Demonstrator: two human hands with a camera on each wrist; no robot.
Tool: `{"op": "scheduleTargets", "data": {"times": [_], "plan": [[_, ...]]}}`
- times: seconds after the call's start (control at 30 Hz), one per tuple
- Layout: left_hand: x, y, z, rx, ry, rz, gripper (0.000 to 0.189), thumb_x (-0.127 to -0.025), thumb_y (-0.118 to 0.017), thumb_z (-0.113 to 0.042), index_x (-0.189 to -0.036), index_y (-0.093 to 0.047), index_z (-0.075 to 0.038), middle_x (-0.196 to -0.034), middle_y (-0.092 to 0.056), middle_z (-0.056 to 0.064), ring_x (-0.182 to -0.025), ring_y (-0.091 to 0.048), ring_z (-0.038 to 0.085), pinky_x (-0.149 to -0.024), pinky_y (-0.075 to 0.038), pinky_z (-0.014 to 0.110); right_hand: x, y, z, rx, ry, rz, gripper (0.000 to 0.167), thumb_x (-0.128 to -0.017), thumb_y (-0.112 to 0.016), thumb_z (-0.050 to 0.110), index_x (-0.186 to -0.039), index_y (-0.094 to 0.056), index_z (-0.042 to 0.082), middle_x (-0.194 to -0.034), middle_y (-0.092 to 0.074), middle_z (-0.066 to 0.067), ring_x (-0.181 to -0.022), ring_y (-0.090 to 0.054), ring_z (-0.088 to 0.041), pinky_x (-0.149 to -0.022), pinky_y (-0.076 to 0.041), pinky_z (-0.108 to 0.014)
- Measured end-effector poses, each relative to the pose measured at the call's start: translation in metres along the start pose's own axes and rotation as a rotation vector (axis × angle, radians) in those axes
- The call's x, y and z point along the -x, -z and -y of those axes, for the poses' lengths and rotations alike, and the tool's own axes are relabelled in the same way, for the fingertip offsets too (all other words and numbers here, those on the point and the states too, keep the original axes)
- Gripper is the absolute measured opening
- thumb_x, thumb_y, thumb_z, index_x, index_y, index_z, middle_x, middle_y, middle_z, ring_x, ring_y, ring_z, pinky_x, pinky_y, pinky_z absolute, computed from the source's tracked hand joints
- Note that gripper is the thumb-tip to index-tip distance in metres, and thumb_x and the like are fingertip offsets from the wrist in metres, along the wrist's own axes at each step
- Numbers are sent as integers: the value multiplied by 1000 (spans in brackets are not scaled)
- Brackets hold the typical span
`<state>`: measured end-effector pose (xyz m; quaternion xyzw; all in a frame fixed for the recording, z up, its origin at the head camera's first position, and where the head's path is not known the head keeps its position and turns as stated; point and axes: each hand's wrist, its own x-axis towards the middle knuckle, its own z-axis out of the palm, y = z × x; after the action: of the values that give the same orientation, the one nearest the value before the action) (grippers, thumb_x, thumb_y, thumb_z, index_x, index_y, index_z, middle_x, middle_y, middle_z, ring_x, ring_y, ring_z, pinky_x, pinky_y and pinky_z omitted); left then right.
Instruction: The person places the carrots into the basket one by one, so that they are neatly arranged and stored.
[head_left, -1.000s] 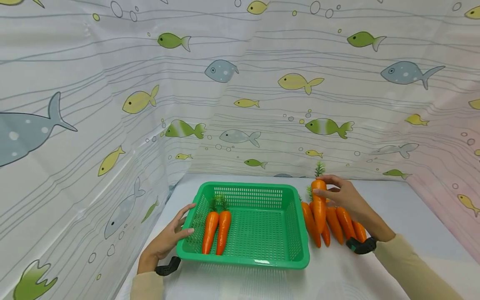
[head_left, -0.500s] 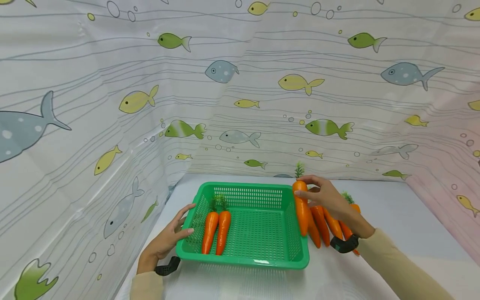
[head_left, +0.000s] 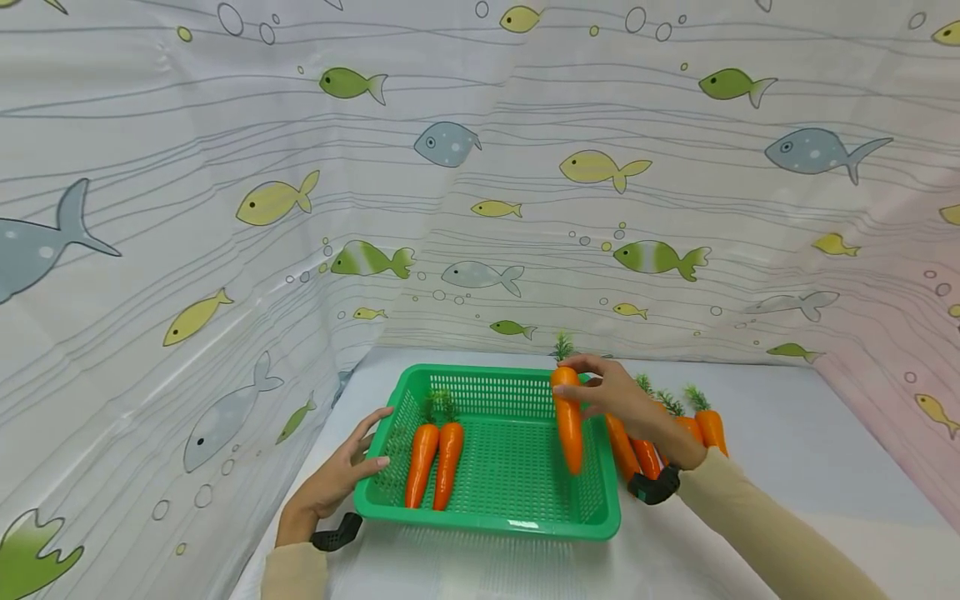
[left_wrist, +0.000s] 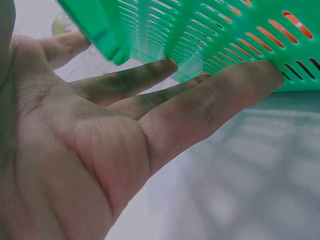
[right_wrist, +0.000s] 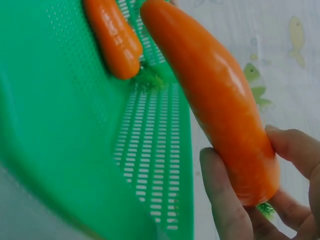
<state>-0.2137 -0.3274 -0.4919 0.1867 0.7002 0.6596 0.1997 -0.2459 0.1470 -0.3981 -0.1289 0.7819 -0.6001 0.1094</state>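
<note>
An orange carrot (head_left: 569, 425) with a green leafy top hangs, tip down, above the right part of the green basket (head_left: 495, 523). My right hand (head_left: 618, 402) pinches it near its thick end; in the right wrist view thumb and fingers (right_wrist: 222, 195) lie on both sides of the carrot (right_wrist: 215, 95). On the basket's left, my left hand (head_left: 336, 475) rests its fairly straight fingers against the outer wall. The left wrist view shows those fingers (left_wrist: 215, 105) touching the slotted side (left_wrist: 185, 30). Two carrots lie side by side in the basket's left part, one of them this carrot (head_left: 448, 467).
Several more carrots (head_left: 710, 429) lie on the white table (head_left: 795, 450) right of the basket, partly hidden by my right hand and forearm. A fish-patterned sheet (head_left: 525, 233) stands behind the table and along its sides.
My right hand has carried the carrot leftward, from over the carrots on the table to above the basket's inside. The left hand and the basket have stayed in place.
</note>
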Motion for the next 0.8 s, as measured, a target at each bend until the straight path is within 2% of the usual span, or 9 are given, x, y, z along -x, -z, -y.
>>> {"op": "scheduleTargets", "data": {"times": [0.27, 0.47, 0.67, 0.8], "plan": [[0, 2, 2, -22, -5, -13, 76, -105, -54, -9, -165, -12, -33, -159, -25, 29, -130, -47, 45, -90, -53, 54, -17, -24, -2, -23, -6, 34, 57, -94, -79, 25, -141, -56, 6, -127, -61, -18, -101, -65, -29, -77, -60, -49], [0, 1, 0, -21, -4, -7, 76, -106, -54, -11, -165, -12, -34, -160, -24, 28, -130, -47, 46, -90, -54, 55, -26, -41, -1, -23, -11, 59, 52, -94, -78, 21, -139, -57, 5, -134, -56, -20, -100, -66, -29, -77, -60, -50], [1, -1, 0, -48, -1, -36, 76, -105, -56, -12, -164, -14, -35, -161, -23, 25, -139, -37, 47, -97, -49, 53, -35, -59, 0, -28, -19, 86, 51, -93, -79, 19, -138, -59, 4, -130, -55, -20, -91, -68, -28, -76, -60, -52], [1, -2, 0, -63, 3, -46, 76, -105, -57, -13, -164, -15, -35, -164, -19, 23, -145, -26, 49, -102, -44, 58, -40, -71, 2, -33, -22, 108, 49, -93, -79, 19, -136, -59, 3, -128, -54, -20, -89, -68, -29, -76, -59, -54]]}}
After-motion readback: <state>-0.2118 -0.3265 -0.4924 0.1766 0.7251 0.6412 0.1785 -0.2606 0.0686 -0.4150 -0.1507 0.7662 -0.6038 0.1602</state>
